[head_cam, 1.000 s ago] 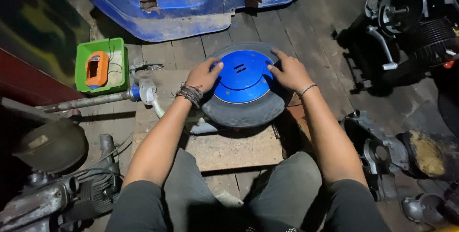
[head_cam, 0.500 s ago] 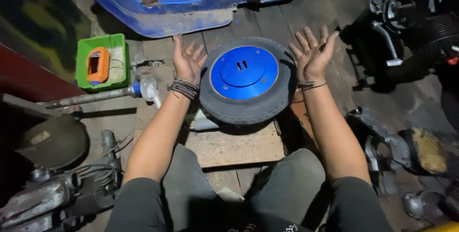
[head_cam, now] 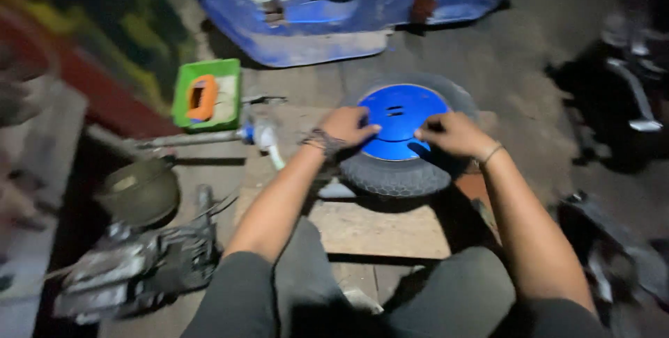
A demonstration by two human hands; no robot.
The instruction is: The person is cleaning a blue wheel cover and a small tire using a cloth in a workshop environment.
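The person is wearing dark grey trousers, and both arms are bare. The left hand (head_cam: 346,127) is wearing a dark beaded bracelet, the right hand (head_cam: 451,133) a thin band.

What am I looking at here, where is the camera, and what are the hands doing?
The camera sits on a person's head and looks down over their knees at their own two bare arms. No machine is involved. The left hand and right hand both rest on a small black rubber tyre with a round blue metal rim, which lies flat on a wooden board on the floor. To the left stand a green plastic tray holding an orange tool, and a dull metal bowl. A blue vehicle body lies beyond. The picture is blurred.
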